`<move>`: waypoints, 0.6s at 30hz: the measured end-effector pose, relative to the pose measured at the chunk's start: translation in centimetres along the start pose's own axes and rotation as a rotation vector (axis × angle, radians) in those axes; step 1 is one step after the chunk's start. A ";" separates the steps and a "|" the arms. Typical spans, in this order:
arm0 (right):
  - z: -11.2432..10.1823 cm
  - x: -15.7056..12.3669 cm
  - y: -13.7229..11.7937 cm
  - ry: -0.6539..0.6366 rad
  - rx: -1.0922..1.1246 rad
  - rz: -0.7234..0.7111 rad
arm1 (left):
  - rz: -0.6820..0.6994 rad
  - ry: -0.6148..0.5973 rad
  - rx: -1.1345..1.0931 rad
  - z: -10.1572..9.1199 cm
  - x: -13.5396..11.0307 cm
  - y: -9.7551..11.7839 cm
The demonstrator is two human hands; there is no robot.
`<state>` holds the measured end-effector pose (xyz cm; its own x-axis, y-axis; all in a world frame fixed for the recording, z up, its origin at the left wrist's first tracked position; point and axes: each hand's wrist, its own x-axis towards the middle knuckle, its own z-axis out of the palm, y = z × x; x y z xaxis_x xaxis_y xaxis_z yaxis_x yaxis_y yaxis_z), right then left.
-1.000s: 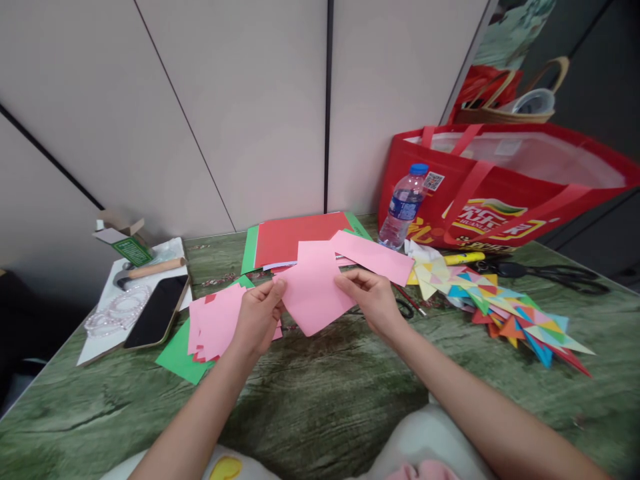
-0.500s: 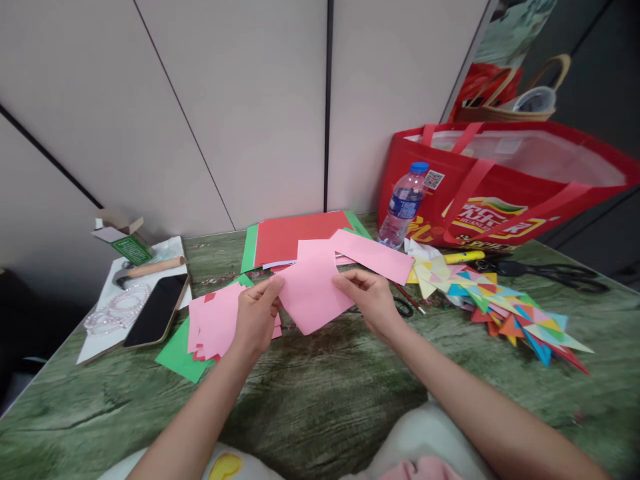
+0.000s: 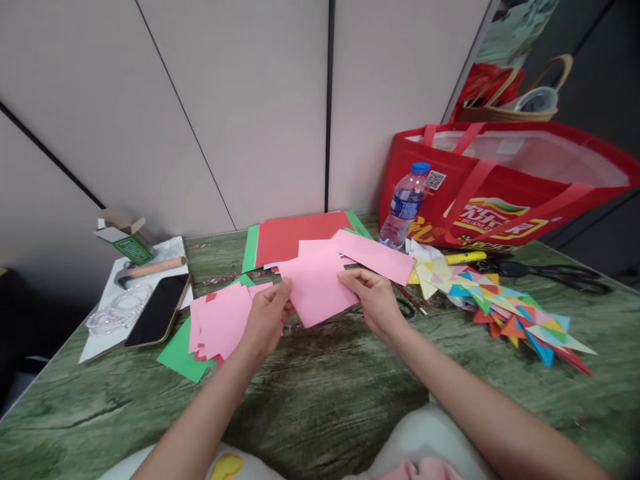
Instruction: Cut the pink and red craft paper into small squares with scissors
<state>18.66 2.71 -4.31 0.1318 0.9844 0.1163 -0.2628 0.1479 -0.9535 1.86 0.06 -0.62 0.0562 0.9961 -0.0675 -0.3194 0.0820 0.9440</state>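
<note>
Head view, and the action is right at the centre: a smooth pink square paper sheet (image 3: 323, 293) held up above the green wood-grained tabletop (image 3: 325, 400). Left hand (image 3: 267, 317) has it pinched at nine o'clock, thumb on the near face; right hand (image 3: 377, 303) pinches it at three, thumb also on top, so both grips are narrow and full. Another pink piece shows behind its upper edge; whether it's held too, I can't tell.

Round the dial from that sheet: twelve o'clock, a flat red paper stack (image 3: 300, 237); two o'clock, a long pink paper strip (image 3: 377, 258), the clear blue-capped plastic bottle (image 3: 405, 207) beyond; three o'clock, a multicoloured chain of folded paper triangles (image 3: 500, 300); between eight and nine, a fanned pile of pink paper (image 3: 223, 323).

Handling? Feather-light, I'd judge, bendy, quick to crease; opposite edges look the best hold, pinched gently.
</note>
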 end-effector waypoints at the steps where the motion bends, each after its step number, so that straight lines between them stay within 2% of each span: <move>1: 0.0 0.1 0.1 0.007 0.003 0.006 | -0.017 -0.016 0.025 0.2 -0.1 -0.2; 6: 0.0 0.0 0.7 -0.018 -0.036 0.041 | -0.013 0.026 0.137 0.3 -0.2 -0.7; 9: -0.1 0.1 0.6 -0.080 -0.099 0.055 | -0.054 -0.004 0.194 -0.2 -0.1 -0.2; 14: -0.6 0.5 -0.9 -0.129 -0.203 -0.054 | -0.219 -0.209 0.339 -1.1 -0.4 0.7; 15: -0.6 0.4 -1.2 -0.168 -0.233 -0.092 | -0.242 -0.269 0.382 -1.2 -0.5 0.7; 18: -0.3 -0.2 -1.9 -0.414 -0.299 -0.178 | -0.282 -0.475 0.522 -1.3 -0.8 0.7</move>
<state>19.43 2.22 -2.64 -0.2545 0.9107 0.3253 0.0210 0.3415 -0.9396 0.34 -0.63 -0.32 0.5083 0.8093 -0.2943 0.2499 0.1884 0.9498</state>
